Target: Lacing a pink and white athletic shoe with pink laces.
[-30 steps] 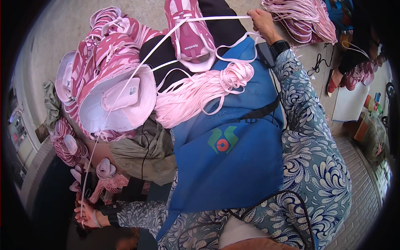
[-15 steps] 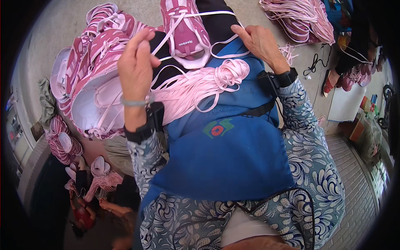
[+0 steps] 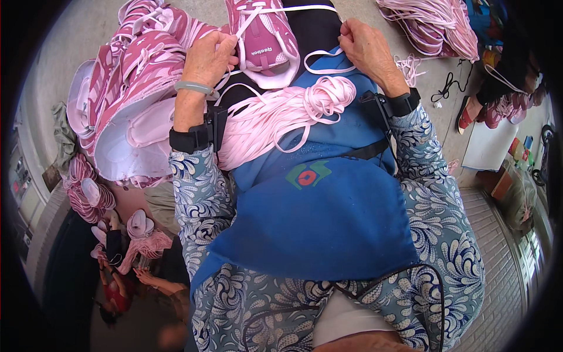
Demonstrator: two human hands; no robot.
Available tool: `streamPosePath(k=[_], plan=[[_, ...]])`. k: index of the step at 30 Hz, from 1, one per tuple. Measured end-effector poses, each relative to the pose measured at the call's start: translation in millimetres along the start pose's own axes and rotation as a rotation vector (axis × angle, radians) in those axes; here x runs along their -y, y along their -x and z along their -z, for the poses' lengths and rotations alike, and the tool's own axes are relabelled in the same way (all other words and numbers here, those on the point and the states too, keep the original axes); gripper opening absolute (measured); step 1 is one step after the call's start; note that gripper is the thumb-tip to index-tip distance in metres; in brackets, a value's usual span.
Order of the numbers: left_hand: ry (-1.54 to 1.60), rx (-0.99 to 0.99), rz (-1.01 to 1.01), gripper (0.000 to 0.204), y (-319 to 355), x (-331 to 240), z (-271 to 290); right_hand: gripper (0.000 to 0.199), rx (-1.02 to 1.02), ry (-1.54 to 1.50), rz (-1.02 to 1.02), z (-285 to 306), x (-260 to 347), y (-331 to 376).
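Observation:
A pink shoe upper (image 3: pixel 267 50) with white trim lies on my lap at the top of the view, its heel toward me. A pale shoelace (image 3: pixel 305 9) runs from it out to both sides. To the left of the upper, my left hand (image 3: pixel 208 61) pinches one end of the lace. On the right, my right hand (image 3: pixel 370 56) has its fingers closed on the other end, and a loop hangs beside it. A knotted bundle of pale pink laces (image 3: pixel 258 123) rests across the blue apron (image 3: pixel 328 229) just below the upper.
Many pink uppers (image 3: pixel 138 88) are heaped to my left. Another pile of laces (image 3: pixel 437 26) lies on the floor at upper right, near a black cord (image 3: pixel 448 88). Other people work at lower left (image 3: pixel 120 293) and at the right edge. A white sheet (image 3: pixel 489 146) lies at right.
My left hand has come in from more open fingers to a pinch on the lace. My right hand has shifted slightly right and up, and the lace lies straighter across the upper.

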State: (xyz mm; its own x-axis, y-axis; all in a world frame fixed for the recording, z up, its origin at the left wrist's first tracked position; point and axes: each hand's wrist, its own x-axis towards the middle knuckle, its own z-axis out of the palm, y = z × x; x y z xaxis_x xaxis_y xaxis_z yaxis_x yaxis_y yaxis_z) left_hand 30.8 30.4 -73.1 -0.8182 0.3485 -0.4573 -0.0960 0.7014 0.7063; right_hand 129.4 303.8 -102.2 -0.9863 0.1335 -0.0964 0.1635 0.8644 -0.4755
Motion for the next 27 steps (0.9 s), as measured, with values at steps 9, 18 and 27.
streamPosePath(k=[9, 18, 27], plan=[[-0.578, -0.340, -0.198, 0.031, -41, 14, 1, 0.008, 0.155, -0.701, 0.231, 33, 42, -7], [0.141, -0.535, -0.272, 0.031, 12, -8, 5, 0.024, 0.139, -0.094, 0.238, 9, 16, 2], [-0.080, -0.213, -0.012, 0.026, 2, 4, 1, 0.018, 0.038, 0.251, 0.557, -8, 35, -17]])
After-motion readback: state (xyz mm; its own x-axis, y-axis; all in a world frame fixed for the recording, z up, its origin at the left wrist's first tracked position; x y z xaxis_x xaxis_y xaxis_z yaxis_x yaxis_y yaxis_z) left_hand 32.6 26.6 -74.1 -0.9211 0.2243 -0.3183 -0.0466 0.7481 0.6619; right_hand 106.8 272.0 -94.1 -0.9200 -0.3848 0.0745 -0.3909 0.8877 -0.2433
